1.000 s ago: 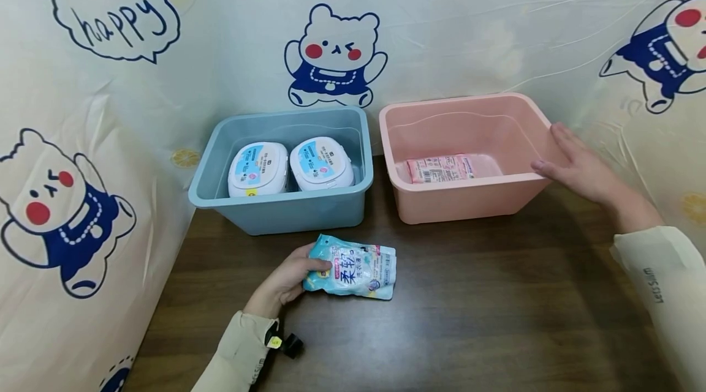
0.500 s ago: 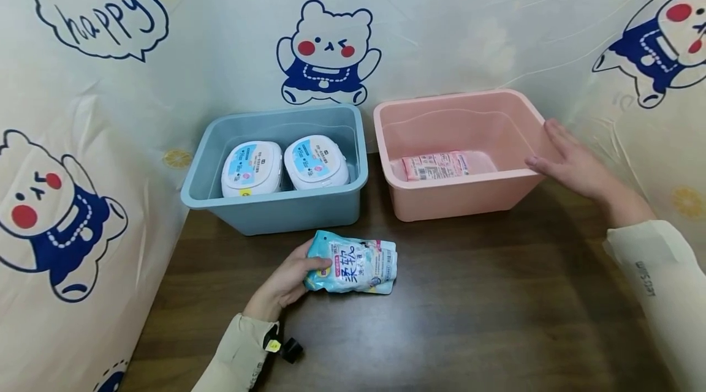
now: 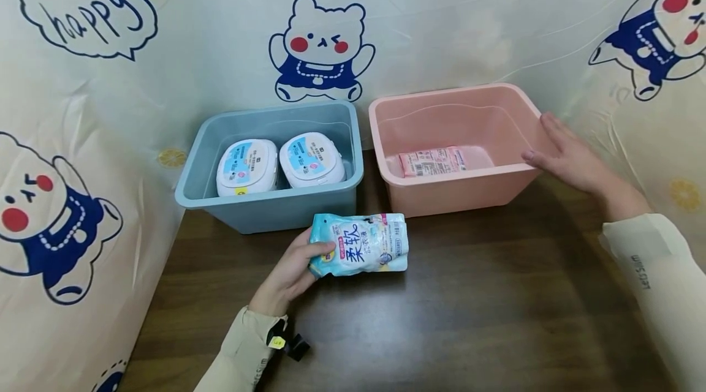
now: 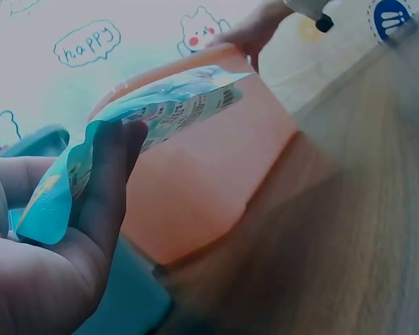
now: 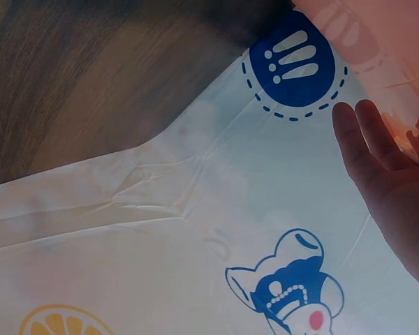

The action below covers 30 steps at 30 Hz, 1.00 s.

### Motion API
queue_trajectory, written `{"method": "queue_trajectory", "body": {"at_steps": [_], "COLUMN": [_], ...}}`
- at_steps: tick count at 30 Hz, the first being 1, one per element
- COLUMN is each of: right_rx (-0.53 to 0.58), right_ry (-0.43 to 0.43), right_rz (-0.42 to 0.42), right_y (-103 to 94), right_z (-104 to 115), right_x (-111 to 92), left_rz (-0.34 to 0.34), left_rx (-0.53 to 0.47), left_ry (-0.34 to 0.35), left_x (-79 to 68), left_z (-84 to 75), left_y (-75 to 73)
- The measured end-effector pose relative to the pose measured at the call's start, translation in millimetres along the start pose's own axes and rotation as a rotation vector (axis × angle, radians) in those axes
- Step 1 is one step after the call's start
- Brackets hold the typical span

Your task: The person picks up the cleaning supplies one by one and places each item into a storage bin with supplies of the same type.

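My left hand (image 3: 292, 266) grips one end of a light-blue laundry detergent pouch (image 3: 361, 244), thumb on its printed face, in front of the two bins. In the left wrist view the pouch (image 4: 174, 101) is seen nearly edge-on, bent between thumb and fingers, with the pink bin (image 4: 195, 188) behind it. At the pink bin's (image 3: 447, 196) right end rests my right hand (image 3: 573, 156), fingers extended along the side and thumb at the front corner of the rim. A pink-and-white printed packet (image 3: 432, 162) lies on that bin's floor.
Left of the pink bin stands a blue bin (image 3: 276, 214) holding two white lidded tubs (image 3: 247, 167) with blue labels. Both bins sit on a dark wooden table (image 3: 469, 306), against a cloth backdrop (image 3: 441, 24) printed with cartoon bears.
My left hand has raised the pouch slightly, away from me, toward the bins. The right hand stays at the pink bin's end. The whole view has shifted a little.
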State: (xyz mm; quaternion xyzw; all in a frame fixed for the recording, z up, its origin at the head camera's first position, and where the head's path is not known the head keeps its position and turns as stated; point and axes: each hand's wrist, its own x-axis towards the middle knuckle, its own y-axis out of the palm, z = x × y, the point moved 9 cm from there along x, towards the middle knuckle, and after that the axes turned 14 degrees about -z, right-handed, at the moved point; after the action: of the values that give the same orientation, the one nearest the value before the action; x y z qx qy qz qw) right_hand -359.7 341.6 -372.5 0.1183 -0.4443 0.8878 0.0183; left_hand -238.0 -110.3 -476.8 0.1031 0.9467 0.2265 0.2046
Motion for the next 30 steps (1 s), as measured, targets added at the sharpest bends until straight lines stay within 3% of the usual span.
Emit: {"method": "queue_trajectory", "body": {"at_steps": [5, 13, 20, 30], "right_rx": [-0.001, -0.019, -0.033, -0.089], "right_ry": [0.009, 0.002, -0.005, -0.037], "right_rz": [0.005, 0.001, 0.043, 0.119], "right_y": [-0.6, -2.9, -2.8, -2.1], "right_z": [2, 1, 3, 8], "right_x": [-1, -2, -2, -2], "left_rz": [0.021, 0.109, 0.084, 0.104], "left_rx": [-0.031, -0.045, -0.074, -0.057], "left_ry": [0.017, 0.062, 0.070, 0.121], "left_x": [-3.0, -10.1, -14.4, -12.3], "left_z": [-8.3, -26.0, -45.6, -70.6], "left_y": [12.3, 38.3, 53.6, 79.0]}}
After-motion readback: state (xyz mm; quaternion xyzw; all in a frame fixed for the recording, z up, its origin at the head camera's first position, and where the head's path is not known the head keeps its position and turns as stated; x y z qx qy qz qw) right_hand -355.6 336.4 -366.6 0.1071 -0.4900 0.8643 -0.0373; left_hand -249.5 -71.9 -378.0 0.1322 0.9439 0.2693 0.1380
